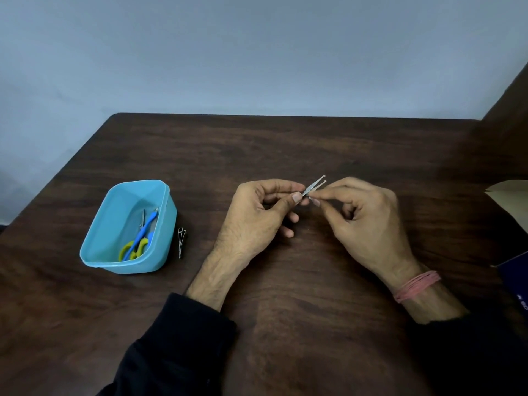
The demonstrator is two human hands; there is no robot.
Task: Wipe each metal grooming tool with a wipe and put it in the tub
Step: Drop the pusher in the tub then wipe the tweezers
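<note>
Small metal tweezers (315,184) are held above the middle of the dark wooden table, tips pointing up and right. My left hand (257,215) pinches their lower end between thumb and forefinger. My right hand (363,218) pinches them from the right with thumb and fingertips; no wipe shows clearly between its fingers. The blue plastic tub (94,252) stands at the left and holds scissors with yellow-green handles (134,248), a blue-handled tool and a small metal tool. A metal nail clipper (181,241) lies on the table just right of the tub.
A light cardboard flap (508,187) shows at the right edge, with a dark blue pack (514,278) below it. A grey wall rises behind the table's far edge.
</note>
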